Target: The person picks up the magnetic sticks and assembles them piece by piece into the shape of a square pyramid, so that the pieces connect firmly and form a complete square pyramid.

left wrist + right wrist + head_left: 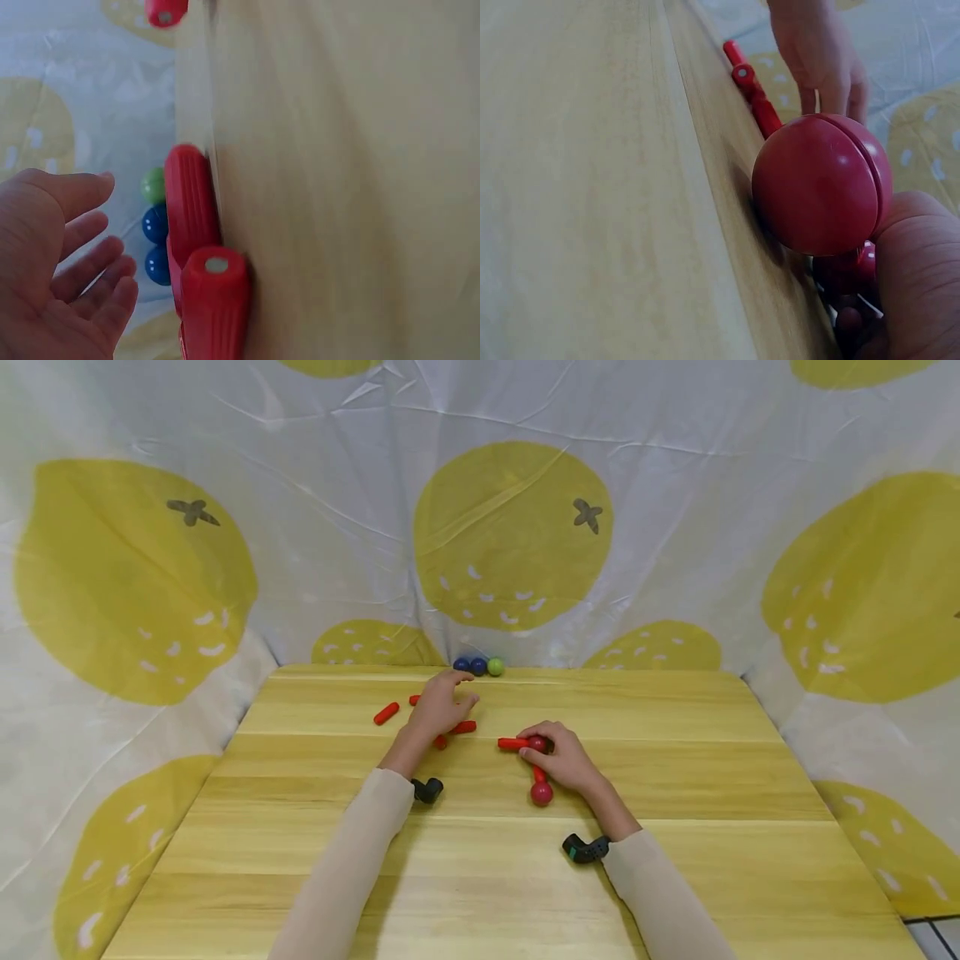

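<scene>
My right hand [566, 760] pinches a red ball [537, 743] between thumb and fingers. From that ball a red magnetic rod [512, 743] points left. A second red rod [539, 774] runs toward me and ends in another red ball [542, 793], which looms large in the right wrist view. Over the loose rods my left hand [438, 706] reaches toward the back, its fingers apart and holding nothing. Beneath and beside it lie red rods [465, 727], one showing a metal end in the left wrist view. Past its fingers are two blue balls [478, 667] and a green ball [496, 667].
Another red rod [386, 713] lies left of my left hand. The wooden table [495, 877] ends at the back against a lemon-print cloth [675, 543], with the blue and green balls along that edge. Black wrist devices [585, 848] sit by both sleeves.
</scene>
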Demonstrator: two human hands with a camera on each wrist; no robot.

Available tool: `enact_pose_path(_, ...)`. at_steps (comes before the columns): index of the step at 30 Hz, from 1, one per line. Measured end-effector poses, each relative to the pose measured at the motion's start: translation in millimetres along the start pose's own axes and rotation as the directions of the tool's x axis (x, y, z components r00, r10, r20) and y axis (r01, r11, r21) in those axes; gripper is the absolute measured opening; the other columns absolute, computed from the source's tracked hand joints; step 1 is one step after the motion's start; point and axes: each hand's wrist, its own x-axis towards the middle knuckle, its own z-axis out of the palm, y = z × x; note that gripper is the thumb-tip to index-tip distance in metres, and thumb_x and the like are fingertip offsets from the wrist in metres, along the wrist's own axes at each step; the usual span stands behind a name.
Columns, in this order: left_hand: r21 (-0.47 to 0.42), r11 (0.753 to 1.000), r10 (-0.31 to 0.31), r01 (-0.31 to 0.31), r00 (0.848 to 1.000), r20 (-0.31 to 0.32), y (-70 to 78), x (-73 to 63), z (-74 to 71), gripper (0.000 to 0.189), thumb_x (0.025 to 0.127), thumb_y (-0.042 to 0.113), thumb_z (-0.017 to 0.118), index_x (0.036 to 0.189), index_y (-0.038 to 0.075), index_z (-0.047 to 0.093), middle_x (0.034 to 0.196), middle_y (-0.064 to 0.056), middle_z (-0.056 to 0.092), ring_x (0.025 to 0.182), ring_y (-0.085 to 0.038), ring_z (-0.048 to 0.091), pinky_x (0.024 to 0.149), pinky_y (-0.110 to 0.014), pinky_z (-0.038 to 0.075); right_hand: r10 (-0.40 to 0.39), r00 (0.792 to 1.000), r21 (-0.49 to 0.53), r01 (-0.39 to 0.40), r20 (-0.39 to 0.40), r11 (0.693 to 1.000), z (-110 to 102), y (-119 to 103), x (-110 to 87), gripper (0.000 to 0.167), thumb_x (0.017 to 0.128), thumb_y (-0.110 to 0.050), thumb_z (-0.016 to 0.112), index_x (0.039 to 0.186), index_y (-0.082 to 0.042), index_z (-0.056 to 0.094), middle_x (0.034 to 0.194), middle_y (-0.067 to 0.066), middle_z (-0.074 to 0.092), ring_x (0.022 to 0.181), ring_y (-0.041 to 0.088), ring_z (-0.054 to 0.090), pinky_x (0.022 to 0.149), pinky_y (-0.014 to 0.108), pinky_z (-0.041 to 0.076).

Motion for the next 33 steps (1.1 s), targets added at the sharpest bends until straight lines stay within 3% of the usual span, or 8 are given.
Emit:
enact_pose_path(6,0.124,0.992,-0.01,0.006,1.0,0.028,-4.3,20.2,-6.1,0.059,0.097,0.027,0.072,0.149,0.006,0.052,0.159,-0.019,0.039,0.149,-0.038,0.036,0.121,-0.052,0.037,0.013,1.0,0.007,-0.013,-0.005,1.0,0.4,-0.6,-1.2,0.022,0.093,-0.021,0.077,0.115,-0.019,0.077,0.115,0.004,0.071,0.104,0.023,0.058,0.092,0.038,0.048)
enact_pose_path(15,0.199,0.98,-0.024,-0.003,0.991,0.133,-6.2,37.3,-4.2,0.062,0.102,0.021,0.061,0.158,0.007,0.04,0.168,-0.018,0.027,0.156,-0.039,0.025,0.127,-0.051,0.027,0.022,1.0,-0.002,-0.022,-0.017,1.0,-0.6,-0.8,-1.5,0.022,0.093,-0.02,0.078,0.115,-0.018,0.076,0.115,0.004,0.07,0.104,0.023,0.059,0.091,0.038,0.05)
enact_pose_path(19,0.189,0.982,-0.046,0.023,0.992,0.12,-8.5,35.3,-5.7,0.051,0.101,0.012,0.058,0.151,0.004,0.05,0.163,-0.019,0.036,0.151,-0.039,0.035,0.125,-0.049,0.032,0.007,1.0,0.009,-0.007,-0.006,1.0,1.5,-1.5,-2.5,0.022,0.092,-0.021,0.078,0.115,-0.018,0.076,0.115,0.005,0.071,0.105,0.023,0.059,0.091,0.038,0.05)
enact_pose_path(24,0.156,0.986,-0.073,0.06,0.994,0.076,-9.3,33.7,-7.1,0.042,0.1,0.011,0.064,0.14,0.003,0.058,0.144,-0.02,0.049,0.13,-0.038,0.054,0.114,-0.048,0.045,0.015,1.0,0.003,-0.015,-0.011,1.0,1.1,-2.0,-2.6,0.021,0.093,-0.02,0.077,0.114,-0.018,0.077,0.114,0.005,0.071,0.104,0.023,0.058,0.091,0.038,0.049)
enact_pose_path(29,0.207,0.975,-0.098,0.082,0.993,0.065,-12.5,34.4,-4.7,0.047,0.101,0.016,0.064,0.147,0.011,0.053,0.138,-0.019,0.05,0.119,-0.035,0.056,0.108,-0.047,0.049,0.01,1.0,-0.001,-0.01,-0.019,1.0,0.3,-0.7,-1.8,0.021,0.093,-0.019,0.077,0.113,-0.018,0.077,0.114,0.005,0.071,0.103,0.023,0.058,0.09,0.038,0.048)
enact_pose_path(33,0.196,0.974,-0.127,0.112,0.99,0.066,-12.7,33.4,-4.9,0.041,0.102,0.015,0.064,0.141,0.007,0.057,0.133,-0.018,0.056,0.116,-0.035,0.059,0.104,-0.048,0.051,-0.007,1.0,0.002,0.007,-0.017,1.0,-0.2,-0.3,-1.7,0.021,0.093,-0.019,0.077,0.113,-0.017,0.077,0.113,0.005,0.071,0.103,0.022,0.058,0.089,0.037,0.049)
